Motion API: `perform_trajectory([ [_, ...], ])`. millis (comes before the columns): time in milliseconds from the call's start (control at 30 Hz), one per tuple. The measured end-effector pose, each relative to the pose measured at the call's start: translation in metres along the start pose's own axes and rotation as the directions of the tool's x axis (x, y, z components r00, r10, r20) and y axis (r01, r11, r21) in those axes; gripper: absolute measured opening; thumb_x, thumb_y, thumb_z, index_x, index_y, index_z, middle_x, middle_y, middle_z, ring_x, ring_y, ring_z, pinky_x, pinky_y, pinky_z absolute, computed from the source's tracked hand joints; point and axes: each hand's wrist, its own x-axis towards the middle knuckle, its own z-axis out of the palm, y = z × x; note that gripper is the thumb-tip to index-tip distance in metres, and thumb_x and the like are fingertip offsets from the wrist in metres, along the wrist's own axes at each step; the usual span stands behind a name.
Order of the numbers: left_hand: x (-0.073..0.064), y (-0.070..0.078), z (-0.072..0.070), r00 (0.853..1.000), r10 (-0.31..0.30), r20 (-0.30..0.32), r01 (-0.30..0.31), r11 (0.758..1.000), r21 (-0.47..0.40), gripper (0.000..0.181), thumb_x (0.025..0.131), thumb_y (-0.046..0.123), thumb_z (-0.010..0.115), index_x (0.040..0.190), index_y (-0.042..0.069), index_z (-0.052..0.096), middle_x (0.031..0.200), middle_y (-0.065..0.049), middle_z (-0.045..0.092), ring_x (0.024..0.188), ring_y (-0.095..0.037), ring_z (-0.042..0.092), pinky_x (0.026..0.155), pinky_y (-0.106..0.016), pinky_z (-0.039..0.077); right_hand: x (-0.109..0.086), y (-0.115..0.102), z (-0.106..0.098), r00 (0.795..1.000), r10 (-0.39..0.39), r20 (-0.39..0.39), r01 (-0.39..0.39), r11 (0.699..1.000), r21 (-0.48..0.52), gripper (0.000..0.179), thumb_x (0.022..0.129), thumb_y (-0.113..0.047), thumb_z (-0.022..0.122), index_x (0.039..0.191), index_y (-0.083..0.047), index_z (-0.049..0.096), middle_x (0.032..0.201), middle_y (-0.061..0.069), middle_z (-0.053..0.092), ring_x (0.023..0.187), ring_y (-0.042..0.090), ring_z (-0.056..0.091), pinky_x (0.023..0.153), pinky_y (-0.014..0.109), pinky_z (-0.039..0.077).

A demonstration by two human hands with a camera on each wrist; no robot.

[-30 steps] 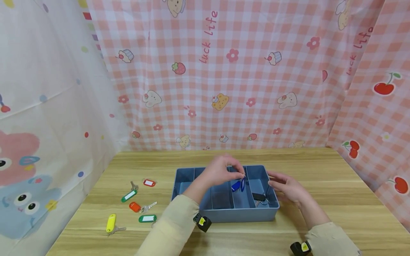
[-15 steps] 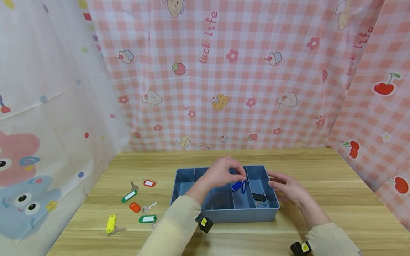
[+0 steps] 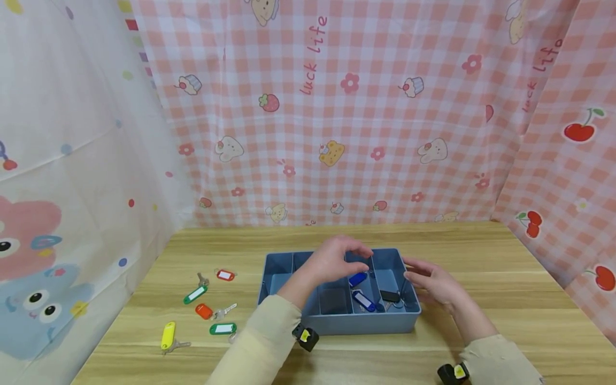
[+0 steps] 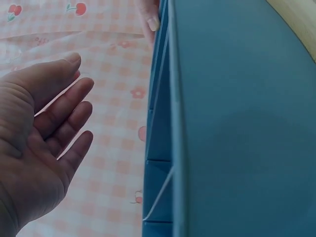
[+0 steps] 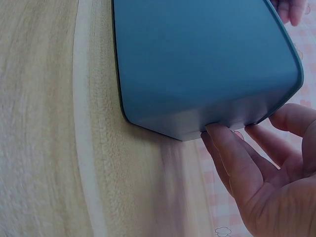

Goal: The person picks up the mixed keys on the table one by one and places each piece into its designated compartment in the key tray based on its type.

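Observation:
A blue-grey divided box (image 3: 346, 323) stands on the wooden table. Over its compartments hovers my left hand (image 3: 332, 262), thumb and fingers spread apart with nothing between them; the left wrist view shows the same hand (image 4: 44, 118) beside the box. Below it, a blue key tag (image 3: 363, 300) and another blue key tag (image 3: 357, 278) lie in one compartment. The rightmost compartment holds a black key tag (image 3: 390, 295) with a key ring. My right hand (image 3: 435, 283) rests its fingertips against the box's right end wall, as the right wrist view also shows.
Left of the box lie several tagged keys: a yellow key tag (image 3: 168, 336), green key tags (image 3: 223, 329) (image 3: 195, 294) and red key tags (image 3: 203, 311) (image 3: 225, 275). Dividers split the box into compartments. A checked curtain (image 3: 337, 117) hangs behind the table.
My left hand has let go of a blue key tag, which dropped from its fingertips into the compartment beside the other blue one. The right hand keeps its place.

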Motion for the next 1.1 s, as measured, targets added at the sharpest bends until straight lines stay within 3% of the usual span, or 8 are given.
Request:
perform_trajectory([
  [400, -0.015, 0.006, -0.010, 0.993, 0.104, -0.047, -0.105, 0.994, -0.009, 0.033, 0.090, 0.022, 0.075, 0.119, 0.008, 0.070, 0.115, 0.000, 0.069, 0.110, -0.014, 0.059, 0.099, -0.032, 0.045, 0.000, -0.002, 0.000, 1.000, 0.011, -0.002, -0.011, 1.000, -0.017, 0.058, 0.102, -0.017, 0.056, 0.152, 0.001, 0.032, 0.142, 0.033, 0.042, 0.115, 0.033, 0.057, 0.092, 0.051, 0.051],
  [733, -0.043, -0.004, -0.016, 0.991, 0.079, -0.108, -0.083, 0.996, -0.027, 0.033, 0.090, 0.022, 0.075, 0.121, 0.011, 0.069, 0.118, 0.001, 0.068, 0.114, -0.016, 0.058, 0.101, -0.036, 0.044, 0.001, -0.001, 0.000, 1.000, -0.004, 0.004, 0.004, 1.000, -0.001, 0.058, 0.102, -0.016, 0.055, 0.151, 0.003, 0.032, 0.140, 0.033, 0.044, 0.110, 0.028, 0.061, 0.090, 0.048, 0.053],
  [933, -0.060, -0.013, -0.020, 0.982, 0.098, -0.162, -0.104, 0.994, -0.031, 0.036, 0.089, 0.020, 0.076, 0.123, 0.010, 0.068, 0.117, -0.001, 0.068, 0.114, -0.018, 0.059, 0.100, -0.039, 0.046, 0.002, 0.002, 0.000, 1.000, -0.026, 0.017, 0.025, 0.999, 0.032, 0.058, 0.101, -0.013, 0.056, 0.151, 0.005, 0.031, 0.138, 0.034, 0.046, 0.107, 0.027, 0.063, 0.087, 0.045, 0.055],
  [1100, -0.072, -0.021, -0.024, 0.974, 0.081, -0.211, -0.087, 0.996, -0.016, 0.037, 0.088, 0.021, 0.077, 0.123, 0.012, 0.068, 0.117, 0.001, 0.068, 0.116, -0.018, 0.057, 0.101, -0.041, 0.045, 0.002, 0.002, 0.000, 1.000, -0.025, 0.018, 0.024, 0.999, 0.032, 0.058, 0.101, -0.013, 0.056, 0.150, 0.006, 0.031, 0.137, 0.033, 0.047, 0.107, 0.027, 0.063, 0.087, 0.045, 0.054],
])
